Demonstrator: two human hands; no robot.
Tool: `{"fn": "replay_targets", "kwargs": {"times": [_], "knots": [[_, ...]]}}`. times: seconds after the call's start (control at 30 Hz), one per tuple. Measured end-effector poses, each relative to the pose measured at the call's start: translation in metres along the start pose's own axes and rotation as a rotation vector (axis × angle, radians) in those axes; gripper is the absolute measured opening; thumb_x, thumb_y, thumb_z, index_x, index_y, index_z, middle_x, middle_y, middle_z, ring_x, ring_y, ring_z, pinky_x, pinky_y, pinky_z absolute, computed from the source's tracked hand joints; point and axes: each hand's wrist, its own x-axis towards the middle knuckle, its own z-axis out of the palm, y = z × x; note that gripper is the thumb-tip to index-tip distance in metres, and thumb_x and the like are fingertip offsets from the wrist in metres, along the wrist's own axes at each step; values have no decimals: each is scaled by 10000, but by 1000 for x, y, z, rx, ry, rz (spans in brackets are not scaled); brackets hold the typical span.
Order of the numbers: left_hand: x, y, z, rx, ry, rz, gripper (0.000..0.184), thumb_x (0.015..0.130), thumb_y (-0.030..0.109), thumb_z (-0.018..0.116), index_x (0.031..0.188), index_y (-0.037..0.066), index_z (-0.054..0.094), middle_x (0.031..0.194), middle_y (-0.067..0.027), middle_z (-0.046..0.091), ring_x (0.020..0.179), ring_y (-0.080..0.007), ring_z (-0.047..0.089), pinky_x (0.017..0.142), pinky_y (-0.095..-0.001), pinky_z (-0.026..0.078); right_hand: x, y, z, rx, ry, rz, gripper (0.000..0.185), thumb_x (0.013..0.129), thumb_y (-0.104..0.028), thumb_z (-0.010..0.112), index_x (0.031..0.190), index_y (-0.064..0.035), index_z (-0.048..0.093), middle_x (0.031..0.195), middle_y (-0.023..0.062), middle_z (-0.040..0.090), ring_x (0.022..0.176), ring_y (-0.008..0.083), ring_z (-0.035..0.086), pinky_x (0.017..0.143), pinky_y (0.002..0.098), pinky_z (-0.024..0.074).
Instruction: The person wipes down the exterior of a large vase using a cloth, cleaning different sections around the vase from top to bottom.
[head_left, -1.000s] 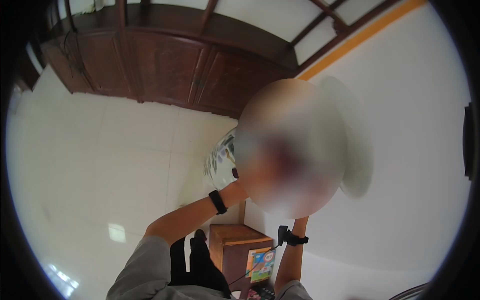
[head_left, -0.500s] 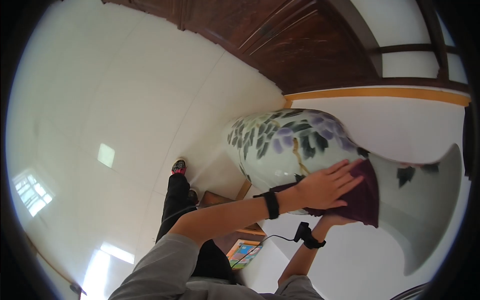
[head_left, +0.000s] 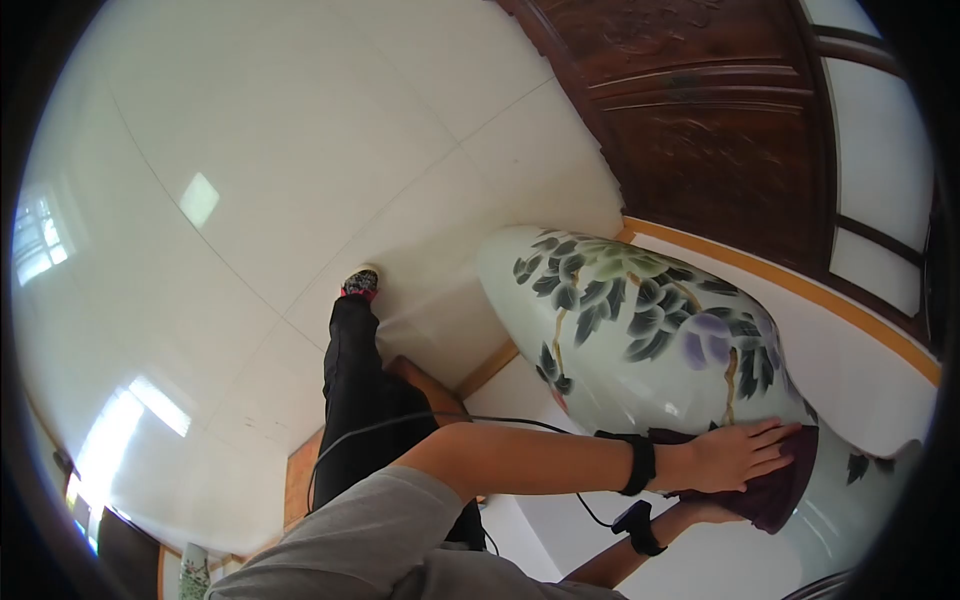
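A large pale porcelain vase (head_left: 640, 330), painted with purple blossoms and dark leaves, stands at the right and looks tilted in this slanted view. A dark maroon cloth (head_left: 795, 485) is draped round its narrowing neck. My left hand (head_left: 735, 457) lies flat on the cloth, fingers stretched and slightly apart, pressing it to the vase. Below it, my right hand (head_left: 708, 513) reaches to the underside of the neck at the cloth's lower edge; its fingers are hidden behind the cloth.
Carved dark wooden panelling (head_left: 700, 130) stands behind the vase, above a white wall with a yellow-brown trim (head_left: 780, 285). A black cable (head_left: 450, 415) runs across my legs to the wrist device. Wooden furniture (head_left: 300, 475) is beside my leg, on a glossy tiled floor (head_left: 300, 180).
The view has turned and shifted, so vase and hands appear lower and farther right. Both hands stay at the cloth on the vase's neck. The cable now crosses above my left forearm.
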Motion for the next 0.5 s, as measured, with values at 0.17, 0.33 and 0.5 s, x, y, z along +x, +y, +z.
{"fn": "replay_targets", "kwargs": {"times": [0.17, 0.33, 0.5], "knots": [[-5, 5, 3, 73, 30, 3, 711, 1008, 535, 422, 1551, 78, 382, 1623, -114, 349, 1551, -371, 152, 1261, -504, 93, 1, 6, -4, -26, -50, -61, 619, 1061, -425, 368, 1512, -1, 376, 1547, 209, 394, 1391, 377, 426, 1187, 488, 350], [-4, 7, 13, 76, 119, 6, 679, 1021, 471, 406, 1555, 53, 374, 1621, -124, 356, 1542, -384, 176, 1251, -512, 112, 0, 7, -7, -32, -71, -98, 607, 1060, -406, 382, 1511, -1, 379, 1545, 207, 397, 1388, 374, 429, 1185, 484, 351], [-4, 4, 11, 86, 128, 18, 647, 1016, 391, 403, 1551, 29, 380, 1602, -131, 393, 1534, -384, 197, 1243, -493, 134, 2, 5, -16, -19, -78, -110, 595, 1059, -387, 395, 1510, 0, 381, 1543, 205, 400, 1386, 371, 432, 1184, 480, 353]]}}
